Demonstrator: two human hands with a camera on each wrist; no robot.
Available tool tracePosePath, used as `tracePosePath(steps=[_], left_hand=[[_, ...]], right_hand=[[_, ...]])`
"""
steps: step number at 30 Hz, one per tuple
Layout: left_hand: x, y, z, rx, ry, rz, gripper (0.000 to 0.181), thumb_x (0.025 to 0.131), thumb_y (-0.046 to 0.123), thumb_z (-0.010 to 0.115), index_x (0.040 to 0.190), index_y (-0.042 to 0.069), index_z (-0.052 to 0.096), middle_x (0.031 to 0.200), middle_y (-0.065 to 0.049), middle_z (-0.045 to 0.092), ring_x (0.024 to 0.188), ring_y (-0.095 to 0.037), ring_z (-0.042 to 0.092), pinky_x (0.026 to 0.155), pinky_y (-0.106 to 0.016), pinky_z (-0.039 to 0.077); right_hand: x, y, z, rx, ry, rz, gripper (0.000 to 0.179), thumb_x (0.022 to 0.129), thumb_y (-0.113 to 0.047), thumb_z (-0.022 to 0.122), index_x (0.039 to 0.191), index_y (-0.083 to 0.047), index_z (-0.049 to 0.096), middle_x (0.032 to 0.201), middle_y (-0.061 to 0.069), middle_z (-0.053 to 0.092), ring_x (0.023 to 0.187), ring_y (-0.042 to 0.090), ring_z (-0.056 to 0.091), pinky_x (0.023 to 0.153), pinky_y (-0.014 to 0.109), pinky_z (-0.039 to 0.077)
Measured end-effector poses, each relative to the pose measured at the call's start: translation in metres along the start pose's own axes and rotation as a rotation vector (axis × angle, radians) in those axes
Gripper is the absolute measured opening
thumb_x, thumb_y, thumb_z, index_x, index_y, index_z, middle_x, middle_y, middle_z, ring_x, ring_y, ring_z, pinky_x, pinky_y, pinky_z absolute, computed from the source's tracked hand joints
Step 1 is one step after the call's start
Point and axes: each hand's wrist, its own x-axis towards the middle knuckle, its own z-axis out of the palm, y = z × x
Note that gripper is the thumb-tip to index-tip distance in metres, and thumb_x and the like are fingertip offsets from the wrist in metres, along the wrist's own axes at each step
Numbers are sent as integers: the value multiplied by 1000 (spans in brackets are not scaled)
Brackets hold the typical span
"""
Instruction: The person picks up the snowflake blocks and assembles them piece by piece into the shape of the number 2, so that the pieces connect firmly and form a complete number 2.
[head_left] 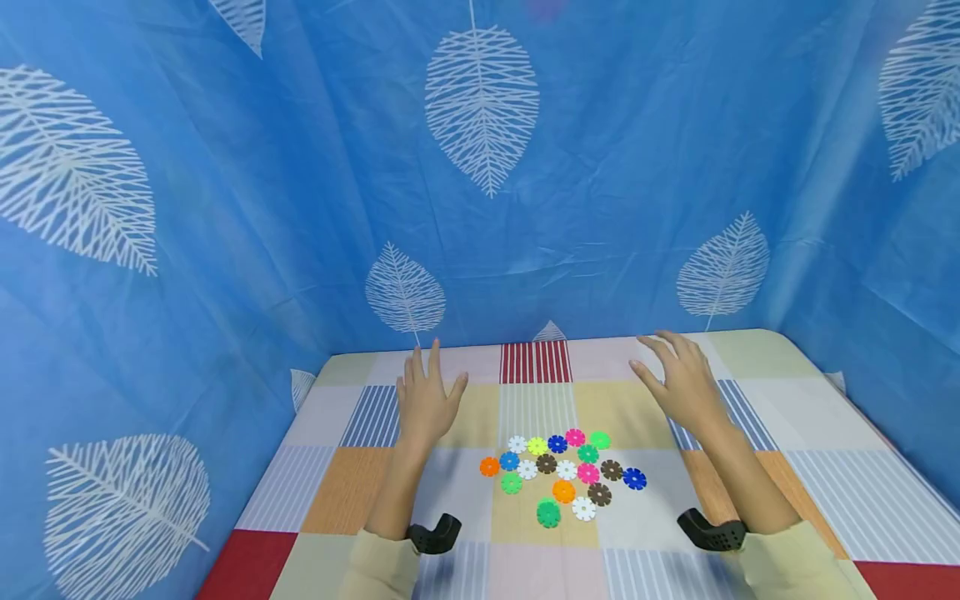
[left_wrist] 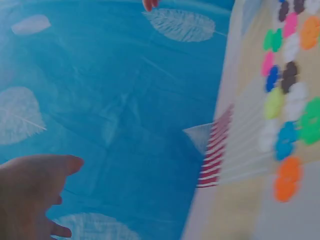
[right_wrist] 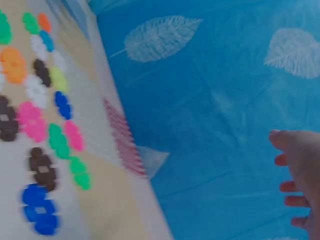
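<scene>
Several notched plastic discs lie flat in a loose cluster on the table, among them an orange disc, a dark blue disc, a pink disc and a thicker-looking green disc. To the left of the cluster my left hand hovers with its fingers spread and nothing in it. On the other side my right hand is raised too, fingers loosely extended, touching nothing. Both wrist views show the hands, the left hand and the right hand, apart from the discs.
A patchwork-patterned cloth covers the table. Blue curtain with white leaf prints hangs behind the far edge and along both sides. Each wrist carries a black camera mount, one on the left and one on the right.
</scene>
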Motion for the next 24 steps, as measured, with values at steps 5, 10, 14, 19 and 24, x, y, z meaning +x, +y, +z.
tracePosePath(steps=[5, 10, 14, 19, 24], left_hand=[[-17, -7, 26, -96, 55, -9, 65, 91, 37, 54, 142, 5, 29, 132, -26, 39, 118, -41, 41, 97, -55, 33], [-34, -15, 48, -214, 60, -19, 56, 91, 30, 58, 134, 0, 40, 102, -15, 56, 89, -28, 55, 73, -39, 48], [-44, -26, 63, -331, -20, 51, 45, 90, 25, 60, 126, 0, 49, 79, -3, 57, 67, -14, 53, 58, -25, 46], [-52, -46, 79, -483, -191, 171, 35, 89, 22, 62, 116, 0, 58, 72, 3, 55, 62, -6, 49, 55, -20, 45], [-56, -60, 89, -516, -271, 245, 34, 82, 23, 71, 110, 3, 65, 71, 4, 54, 62, -6, 47, 55, -19, 43]], right_hand=[[-22, 7, 22, 116, 78, 50, 31, 88, -19, 63, 113, -1, 62, 96, 17, 61, 91, 34, 52, 76, 50, 41], [-42, 15, 40, 265, -33, 98, 27, 85, -17, 68, 108, -4, 66, 73, 0, 59, 68, 17, 54, 57, 30, 43], [-62, 26, 49, 457, -233, 160, 32, 83, -22, 69, 110, -5, 65, 72, -3, 57, 62, 11, 49, 53, 23, 43], [-84, 44, 57, 620, -403, 211, 38, 81, -22, 72, 113, -3, 63, 76, 1, 58, 63, 11, 49, 54, 23, 43], [-96, 56, 57, 708, -500, 153, 39, 79, -19, 73, 114, -4, 64, 85, 5, 58, 72, 13, 49, 60, 24, 44]])
